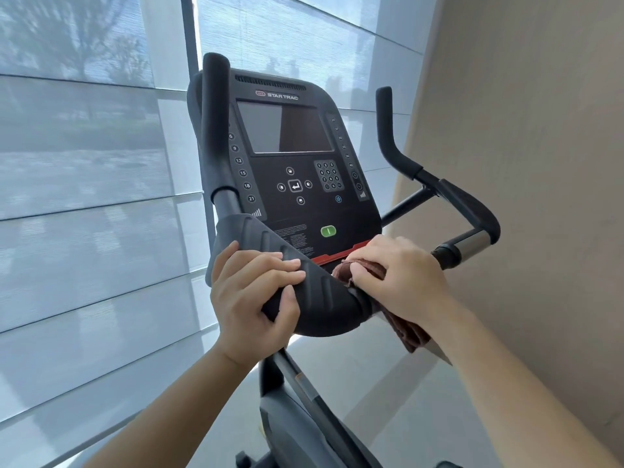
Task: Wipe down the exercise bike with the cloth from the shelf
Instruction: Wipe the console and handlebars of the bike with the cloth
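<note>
Window blinds (84, 197) behind – console (297, 157) reads STAR TRAC | left hand (253, 292) grips handlebar (304, 285) | right hand (401, 278) clutches cloth (408, 329)

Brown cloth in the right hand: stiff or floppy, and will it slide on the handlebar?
Likely floppy: the brown cloth bunches under the right hand and its loose end hangs below the wrist. Probably light, since the hanging part folds softly. It may drag rather than slide: the handlebar grip looks matte and ribbed, though its texture is hard to judge.

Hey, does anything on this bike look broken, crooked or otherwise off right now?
Nothing stands out. The console looks intact, the left hand grips the handlebar, and the right hand presses the brown cloth against it.
</note>
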`<state>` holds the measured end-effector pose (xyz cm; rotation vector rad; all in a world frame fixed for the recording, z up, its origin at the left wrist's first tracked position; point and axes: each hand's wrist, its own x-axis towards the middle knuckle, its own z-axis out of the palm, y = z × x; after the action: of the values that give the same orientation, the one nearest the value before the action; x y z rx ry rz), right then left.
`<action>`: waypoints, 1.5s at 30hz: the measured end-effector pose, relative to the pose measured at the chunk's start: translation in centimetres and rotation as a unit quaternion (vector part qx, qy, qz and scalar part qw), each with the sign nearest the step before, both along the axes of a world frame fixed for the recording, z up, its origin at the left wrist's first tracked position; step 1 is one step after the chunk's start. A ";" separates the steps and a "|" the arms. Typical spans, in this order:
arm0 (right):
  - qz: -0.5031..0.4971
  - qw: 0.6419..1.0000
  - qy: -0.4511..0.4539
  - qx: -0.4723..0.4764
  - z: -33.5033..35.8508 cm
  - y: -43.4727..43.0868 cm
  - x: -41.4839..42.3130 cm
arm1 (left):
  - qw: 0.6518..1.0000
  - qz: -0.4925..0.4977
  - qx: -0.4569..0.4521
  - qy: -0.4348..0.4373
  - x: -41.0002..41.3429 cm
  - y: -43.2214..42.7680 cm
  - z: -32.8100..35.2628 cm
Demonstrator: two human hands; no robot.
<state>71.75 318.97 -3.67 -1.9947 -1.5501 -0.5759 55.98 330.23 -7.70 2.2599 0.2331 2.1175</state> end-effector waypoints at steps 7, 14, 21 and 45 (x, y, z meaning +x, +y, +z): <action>0.004 0.979 -0.021 0.205 -3.2 -0.3 0.6 | 1.000 0.000 0.005 -0.020 0.3 0.0 -0.2; -0.040 0.884 0.021 0.465 -7.4 2.2 -1.0 | 1.000 -0.016 0.020 -0.017 0.3 0.7 -0.4; 0.003 0.869 0.032 0.494 -7.8 2.9 -3.8 | 1.000 -0.014 0.017 -0.002 0.1 0.6 -0.3; -0.069 0.900 0.067 0.425 -6.5 1.3 0.3 | 1.000 0.006 0.011 0.012 -0.1 0.1 -0.1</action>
<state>72.02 320.30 -10.13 -1.4128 -0.8353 -0.9491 55.87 330.37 -7.75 2.3017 0.2274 2.1107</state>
